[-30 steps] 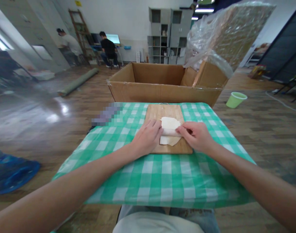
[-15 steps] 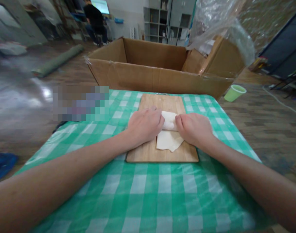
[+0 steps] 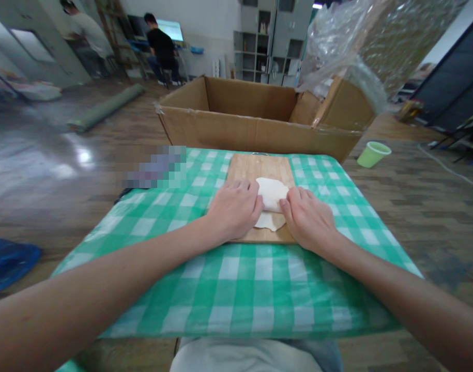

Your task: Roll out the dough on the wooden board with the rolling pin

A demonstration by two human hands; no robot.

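A pale sheet of dough lies on a wooden cutting board in the middle of a green and white checked tablecloth. My left hand rests on the dough's left edge with its fingers curled down on it. My right hand presses on the right edge, fingers bent over the dough. The part of the dough between my hands looks folded or rolled; a flat flap sticks out toward me.
A large open cardboard box stands just behind the table, with crinkled clear plastic over its right side. A green cup sits on the wooden floor at the right. Two people are at a desk far back left.
The dough roll has moved a little between my hands, and more flat dough now shows beyond it. Both hands stay on the dough. The view has shifted.
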